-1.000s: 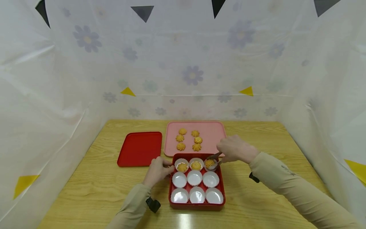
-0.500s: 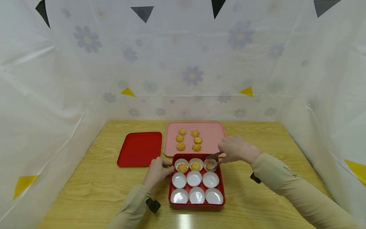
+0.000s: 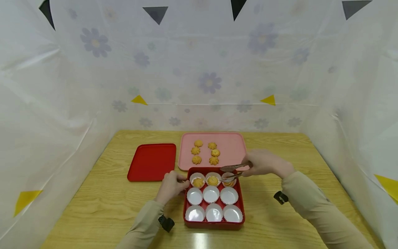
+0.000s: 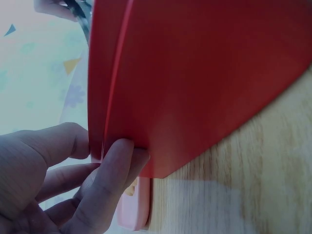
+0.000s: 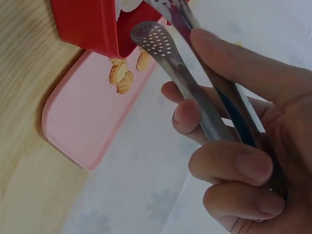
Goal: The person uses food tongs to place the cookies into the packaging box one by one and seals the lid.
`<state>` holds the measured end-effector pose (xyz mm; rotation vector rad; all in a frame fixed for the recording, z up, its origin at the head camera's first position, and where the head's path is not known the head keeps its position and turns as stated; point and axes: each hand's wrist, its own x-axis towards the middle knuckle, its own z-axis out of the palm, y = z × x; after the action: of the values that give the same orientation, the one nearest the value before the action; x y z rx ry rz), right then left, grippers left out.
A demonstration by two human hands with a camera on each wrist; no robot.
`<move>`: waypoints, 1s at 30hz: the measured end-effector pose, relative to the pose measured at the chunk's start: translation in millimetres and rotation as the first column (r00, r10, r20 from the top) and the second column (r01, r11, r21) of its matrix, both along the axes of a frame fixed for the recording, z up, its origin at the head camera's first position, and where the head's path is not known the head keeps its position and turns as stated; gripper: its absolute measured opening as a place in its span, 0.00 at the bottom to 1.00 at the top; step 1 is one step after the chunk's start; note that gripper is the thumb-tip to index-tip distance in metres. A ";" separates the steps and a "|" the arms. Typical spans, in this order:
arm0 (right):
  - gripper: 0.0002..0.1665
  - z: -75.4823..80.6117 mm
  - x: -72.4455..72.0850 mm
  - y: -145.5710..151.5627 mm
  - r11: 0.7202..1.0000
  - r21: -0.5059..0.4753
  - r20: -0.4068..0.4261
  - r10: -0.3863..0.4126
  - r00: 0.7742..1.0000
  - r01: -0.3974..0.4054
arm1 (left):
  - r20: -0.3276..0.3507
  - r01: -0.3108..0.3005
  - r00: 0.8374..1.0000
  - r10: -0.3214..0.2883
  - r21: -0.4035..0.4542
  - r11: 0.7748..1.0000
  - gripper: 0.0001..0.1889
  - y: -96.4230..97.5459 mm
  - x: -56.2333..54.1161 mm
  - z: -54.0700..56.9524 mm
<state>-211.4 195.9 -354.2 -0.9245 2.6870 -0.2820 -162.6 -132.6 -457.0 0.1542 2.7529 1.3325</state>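
A red box (image 3: 214,224) holds three rows of white paper cups; a cookie sits in each far-row cup. My left hand (image 3: 170,186) grips the box's far left side, thumb at the rim and fingers on the outer wall (image 4: 185,87). My right hand (image 3: 265,162) holds metal tongs (image 5: 204,109) with perforated tips spread apart, nothing between them. In the head view the tongs reach over the far right cup, where the lower tip overlaps a swirled cookie (image 3: 229,183).
Behind the box a pink tray (image 3: 231,147) carries several piped cookies (image 3: 196,159) in two columns. A bare red square tray (image 3: 152,162) lies on the wooden table (image 3: 102,204) to the left. White flowered sheeting surrounds the table.
The tongs have spread apart and risen from the cookie, which now rests in the far right cup. My right hand has shifted right; my left hand stays at the box.
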 end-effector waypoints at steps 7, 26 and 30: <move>0.11 -11.0 -4.0 13.4 0.992 -0.126 0.050 0.004 0.999 0.003 | 0.005 0.000 1.000 0.000 0.008 1.000 0.08 -0.2 0.4 -0.2; 0.07 -67.2 5.2 14.4 0.861 -0.478 -0.004 -0.200 0.980 0.173 | 0.005 0.005 1.000 -0.005 0.015 1.000 0.08 -0.6 0.8 -1.2; 0.09 -72.4 7.5 8.8 0.850 -0.454 0.006 -0.297 0.955 0.267 | 0.003 0.002 1.000 -0.002 0.021 1.000 0.09 -0.2 0.3 -1.8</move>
<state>-203.9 204.6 -426.6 -0.6445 2.8692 -0.9939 -162.3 -132.8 -458.8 0.1562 2.7365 1.3605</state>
